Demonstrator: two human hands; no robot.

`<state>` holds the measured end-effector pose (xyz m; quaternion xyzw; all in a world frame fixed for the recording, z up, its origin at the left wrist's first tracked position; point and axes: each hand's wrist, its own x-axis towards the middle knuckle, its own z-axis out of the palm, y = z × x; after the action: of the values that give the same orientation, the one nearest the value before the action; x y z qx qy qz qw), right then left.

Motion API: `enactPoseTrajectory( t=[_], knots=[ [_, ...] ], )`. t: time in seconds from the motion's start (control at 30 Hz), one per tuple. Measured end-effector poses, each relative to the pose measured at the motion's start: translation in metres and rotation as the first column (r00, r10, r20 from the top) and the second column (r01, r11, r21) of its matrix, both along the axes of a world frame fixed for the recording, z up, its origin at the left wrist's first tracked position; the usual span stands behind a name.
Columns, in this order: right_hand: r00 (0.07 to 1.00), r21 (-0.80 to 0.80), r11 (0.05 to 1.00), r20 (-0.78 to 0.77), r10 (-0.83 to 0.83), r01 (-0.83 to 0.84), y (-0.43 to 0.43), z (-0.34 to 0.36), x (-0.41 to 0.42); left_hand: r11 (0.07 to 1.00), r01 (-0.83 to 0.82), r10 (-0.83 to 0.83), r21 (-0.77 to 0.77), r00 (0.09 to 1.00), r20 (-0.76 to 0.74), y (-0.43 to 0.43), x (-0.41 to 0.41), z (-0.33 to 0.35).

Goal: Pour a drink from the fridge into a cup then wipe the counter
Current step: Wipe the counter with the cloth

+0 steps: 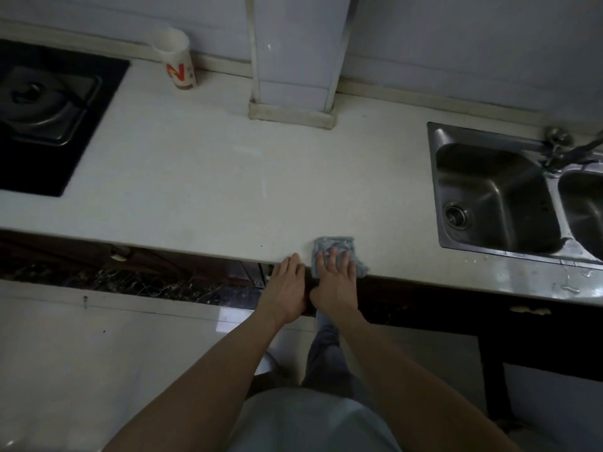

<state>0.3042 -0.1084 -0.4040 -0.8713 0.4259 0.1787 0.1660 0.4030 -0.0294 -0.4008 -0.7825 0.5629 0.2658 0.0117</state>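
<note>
Both hands sit at the near edge of the white stone-look table (195, 174), close together. Of these, the right hand (332, 282) lies flat w/ fingers spread on a small grey-blue folded cloth (339, 244), pressing it onto the table right at the front edge, left of the stainless steel double sink (489, 197). Just beside it the left hand (288, 285) rests over the table lip, fingers straight, holding nothing, prob. bracing. A white paper cup w/ red-orange letter (177, 60) stands at the back by the wall, well apart from the cloth and near the black glass gas hob (49, 109); can't see what's inside it.

Handling, my read: cloth is soft, light, limp, maybe damp, so it'll bunch up if pushed from one corner. Best worked w/ a flat palm over the middle, even pressure; to lift it, pinch a folded edge. Wiping step looks underway. Water drops (571, 282) on the steel rim in front of the sink look not yet wiped.
</note>
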Motion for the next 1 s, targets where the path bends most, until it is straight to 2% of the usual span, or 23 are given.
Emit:
enactPoseTrajectory(
  t=[0.1, 0.23, 0.53, 0.7, 0.8, 0.9, 1.0],
  knots=[
    [0.996, 0.014, 0.997, -0.023, 0.081, -0.081, 0.012, -0.002, 0.024, 0.998, -0.044, 0.045, 0.035, 0.999, -0.023, 0.01, 0.007, -0.003],
    [0.993, 0.022, 0.994, -0.047, 0.111, -0.11, 0.017, 0.001, 0.033, 0.998, -0.029, 0.032, 0.06, 0.998, -0.057, 0.019, 0.019, -0.001],
    [0.984, 0.029, 0.988, -0.092, 0.154, -0.152, 0.0, 0.006, 0.04, 1.0, -0.009, 0.007, -0.026, 0.994, -0.111, 0.009, 0.04, 0.007],
    [0.985, 0.015, 0.988, -0.081, 0.153, -0.153, -0.037, 0.001, 0.065, 0.995, 0.037, -0.043, -0.094, 0.997, -0.062, -0.011, 0.062, 0.014],
    [0.985, 0.014, 0.99, -0.1, 0.143, -0.143, -0.069, 0.003, 0.091, 0.995, 0.074, -0.075, -0.061, 0.997, -0.022, -0.025, 0.082, 0.014],
    [0.986, 0.013, 0.992, -0.106, 0.128, -0.128, -0.105, 0.003, 0.12, 0.998, 0.065, -0.065, -0.012, 0.996, -0.068, -0.043, 0.102, 0.011],
    [0.99, 0.047, 0.996, -0.119, 0.079, -0.074, -0.145, 0.004, 0.15, 0.991, 0.124, -0.119, 0.053, 0.989, -0.085, -0.065, 0.12, 0.004]
  ],
)
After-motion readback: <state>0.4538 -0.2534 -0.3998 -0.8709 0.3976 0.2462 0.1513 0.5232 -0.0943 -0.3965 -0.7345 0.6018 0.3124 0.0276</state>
